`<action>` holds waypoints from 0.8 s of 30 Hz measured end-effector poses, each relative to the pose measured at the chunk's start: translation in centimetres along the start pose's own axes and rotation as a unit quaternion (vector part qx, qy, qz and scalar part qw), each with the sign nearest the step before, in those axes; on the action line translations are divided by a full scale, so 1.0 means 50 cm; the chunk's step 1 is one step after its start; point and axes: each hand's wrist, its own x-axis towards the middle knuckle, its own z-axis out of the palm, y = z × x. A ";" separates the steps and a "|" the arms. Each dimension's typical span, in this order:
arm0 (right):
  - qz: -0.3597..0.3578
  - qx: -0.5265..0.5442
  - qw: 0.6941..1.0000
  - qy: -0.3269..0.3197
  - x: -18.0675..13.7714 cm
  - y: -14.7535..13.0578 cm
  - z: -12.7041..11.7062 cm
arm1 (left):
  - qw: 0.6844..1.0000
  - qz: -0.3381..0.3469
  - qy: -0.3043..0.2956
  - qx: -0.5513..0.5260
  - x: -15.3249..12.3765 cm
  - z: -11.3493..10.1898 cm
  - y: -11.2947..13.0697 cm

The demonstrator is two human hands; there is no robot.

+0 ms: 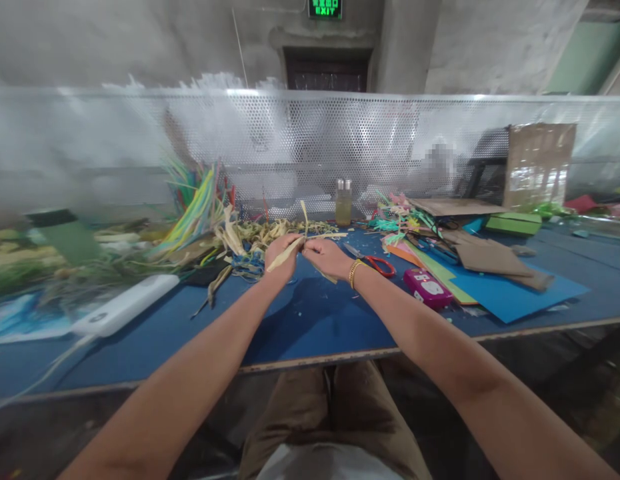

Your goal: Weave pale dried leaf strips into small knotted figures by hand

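Pale, flat straw-coloured leaf strip point(286, 254) sits right in the middle of the action, held up just above the blue table top point(310, 327), a little beyond the near edge. Left hand point(281, 255) grips it with the fingers curled round, the strip's lower end poking out down and to the left. Right hand point(328, 257), gold bracelet point(354, 271) on the wrist, pinches the same strip from the right side. Both hands are close together, fingertips all but meeting, and both are clamped on that strip. Just behind them lies a heap of dried yellowish leaf strips point(270, 232), and to its left a bundle of green and yellow coloured strips point(197, 200) fans upward. Red-handled scissors point(377, 264) rest just right of the right wrist, with a small pink box point(427, 288) nearer and further right, beside a sheet of blue paper point(515, 297). A glass bottle of yellowish liquid point(343, 203) stands at the far side, against the perforated metal screen point(340, 133). On the near left lies a white oblong device point(124, 307).
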 end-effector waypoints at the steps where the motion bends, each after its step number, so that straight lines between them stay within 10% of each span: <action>1: -0.002 0.001 1.000 0.004 -0.001 0.001 0.002 | 1.000 0.002 -0.010 -0.026 0.003 -0.001 -0.004; 12: 0.097 -0.013 0.995 -0.029 -0.024 -0.040 -0.062 | 0.981 -0.026 -0.054 -0.183 0.015 -0.017 -0.009; 18: 0.139 -0.212 0.936 0.246 -0.025 -0.029 -0.111 | 0.977 0.014 -0.093 -0.193 0.017 -0.022 -0.002; 24: 0.137 -0.105 0.977 0.123 -0.012 0.006 -0.075 | 0.966 0.023 -0.165 -0.197 0.011 -0.024 -0.002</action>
